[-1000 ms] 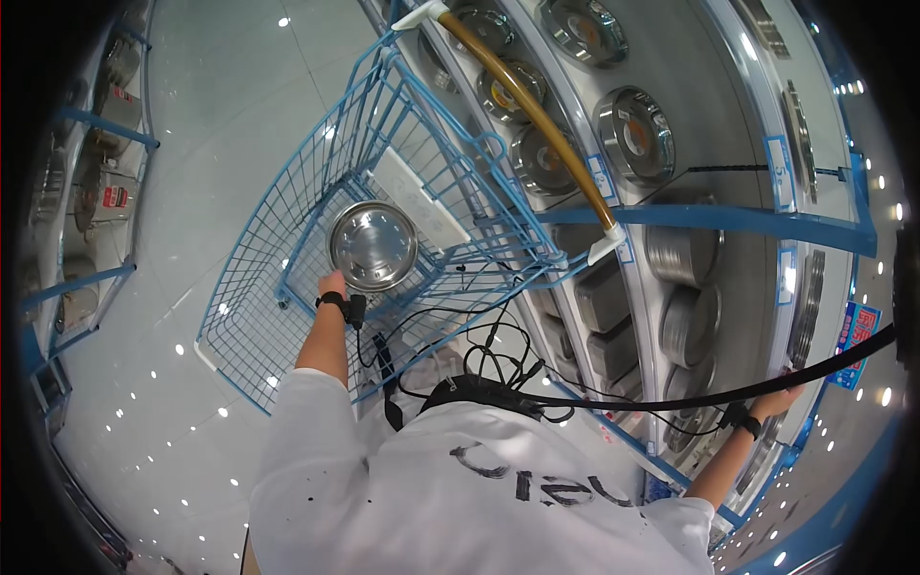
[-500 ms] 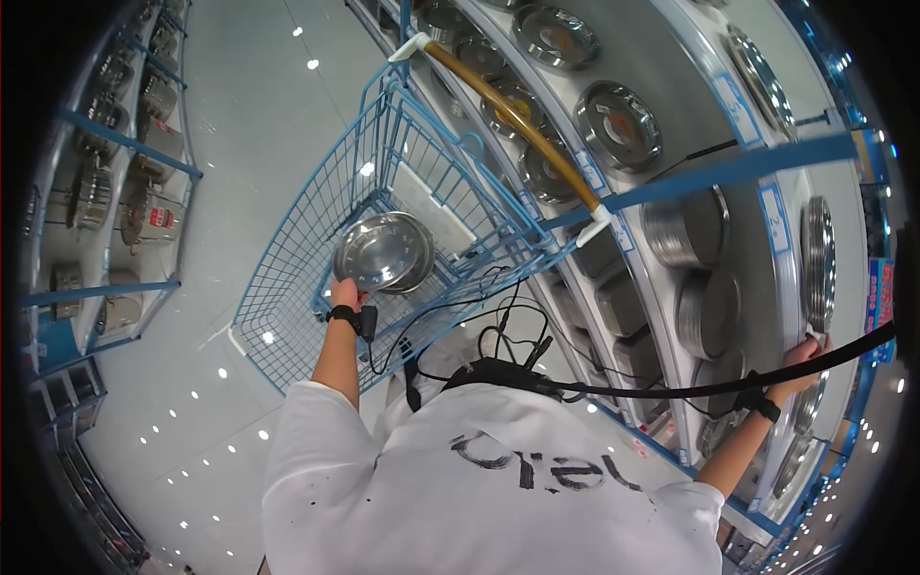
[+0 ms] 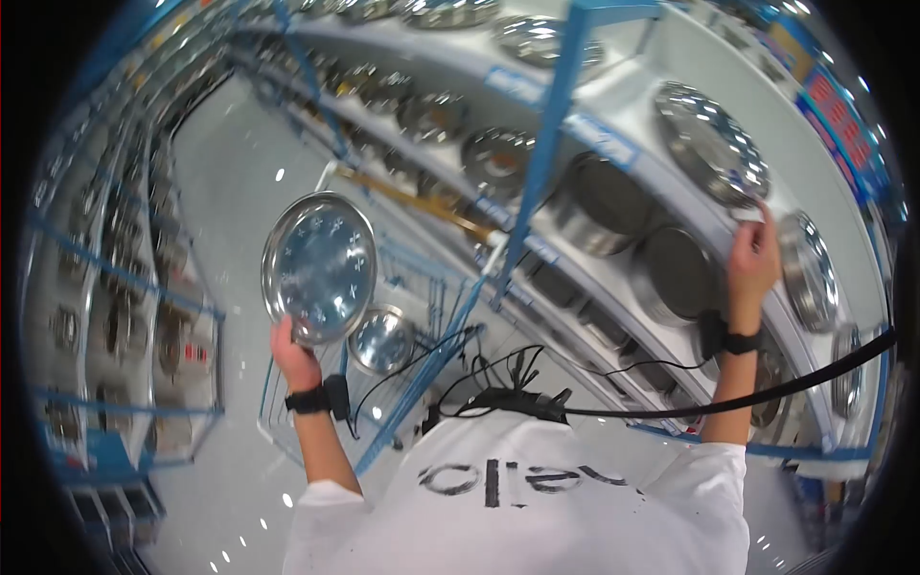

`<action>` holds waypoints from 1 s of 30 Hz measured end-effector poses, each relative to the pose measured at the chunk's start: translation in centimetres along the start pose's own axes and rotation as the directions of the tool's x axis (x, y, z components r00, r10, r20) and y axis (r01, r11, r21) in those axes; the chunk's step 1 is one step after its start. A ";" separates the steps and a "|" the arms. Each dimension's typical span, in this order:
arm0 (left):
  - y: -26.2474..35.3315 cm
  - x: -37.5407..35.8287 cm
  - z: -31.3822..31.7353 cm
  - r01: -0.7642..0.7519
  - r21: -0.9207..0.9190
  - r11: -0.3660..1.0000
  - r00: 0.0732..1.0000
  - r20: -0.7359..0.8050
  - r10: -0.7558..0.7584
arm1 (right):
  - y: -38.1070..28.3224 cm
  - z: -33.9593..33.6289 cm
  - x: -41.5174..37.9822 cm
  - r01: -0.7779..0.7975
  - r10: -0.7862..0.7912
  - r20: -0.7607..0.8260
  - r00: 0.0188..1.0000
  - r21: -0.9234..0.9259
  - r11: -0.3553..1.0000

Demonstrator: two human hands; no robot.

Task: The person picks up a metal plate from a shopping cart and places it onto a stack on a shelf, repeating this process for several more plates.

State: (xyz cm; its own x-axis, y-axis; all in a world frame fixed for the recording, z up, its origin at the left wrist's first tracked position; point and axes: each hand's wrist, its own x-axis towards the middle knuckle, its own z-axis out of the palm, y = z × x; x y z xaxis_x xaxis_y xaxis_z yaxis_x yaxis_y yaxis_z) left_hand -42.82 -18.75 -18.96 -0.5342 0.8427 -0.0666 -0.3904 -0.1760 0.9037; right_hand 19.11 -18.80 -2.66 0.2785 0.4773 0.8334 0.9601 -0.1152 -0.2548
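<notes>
Since half a second ago my left hand [image 3: 292,356] has lifted the steel plate [image 3: 319,266] out of the blue shopping cart [image 3: 422,369] and now holds it up at head height, face toward me, tilted a bit. Fingers are closed around the plate's lower rim, thumb side on the front; star-shaped glints show on its surface. A second steel plate [image 3: 381,339] remains down in the cart basket, just below and right of the raised one, not touching it as far as I can tell. Cart handle [image 3: 412,201], brown bar, runs behind the raised plate toward the shelf upright [image 3: 541,153].

My right hand [image 3: 752,264] has gone up too, from the lower shelf edge to the upper shelf. It pinches the bottom rim of a displayed steel tray [image 3: 711,144] standing tilted on the upper shelf, with fingers curled on the rim by a small white tag. Both wrists wear black bands with cables running to the pack on my chest [image 3: 508,402].

Stacked dark steel pans [image 3: 599,206] sit on the shelf below the tray, left of my right wrist. More round steel trays line the shelf edge to the right [image 3: 810,273]. Across the aisle, left edge, blurred racks of steel pots [image 3: 125,316].
</notes>
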 end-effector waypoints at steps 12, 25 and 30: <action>3.7 -6.2 31.5 -0.984 0.044 0.174 0.148 0.749 0.646 | -0.1 -1.1 -0.1 0.048 -0.041 -0.064 0.997 0.111 0.993; 2.0 -7.5 58.7 -0.359 0.591 0.723 0.465 0.784 -0.411 | 0.4 -1.5 0.0 0.048 -0.034 -0.140 0.990 0.100 0.994; -0.1 -5.7 59.4 -0.895 0.393 0.210 0.399 0.917 -0.014 | 0.5 -1.2 -0.2 0.071 -0.053 -0.167 0.985 0.105 0.992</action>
State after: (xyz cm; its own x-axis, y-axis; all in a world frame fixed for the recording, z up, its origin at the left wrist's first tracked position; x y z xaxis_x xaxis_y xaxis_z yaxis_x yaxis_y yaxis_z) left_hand 4.82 6.66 6.50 0.4799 0.8051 0.3487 0.6908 -0.5917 0.4156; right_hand 19.53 -20.01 -2.32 0.2280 0.3309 0.9157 0.9694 0.0105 -0.2452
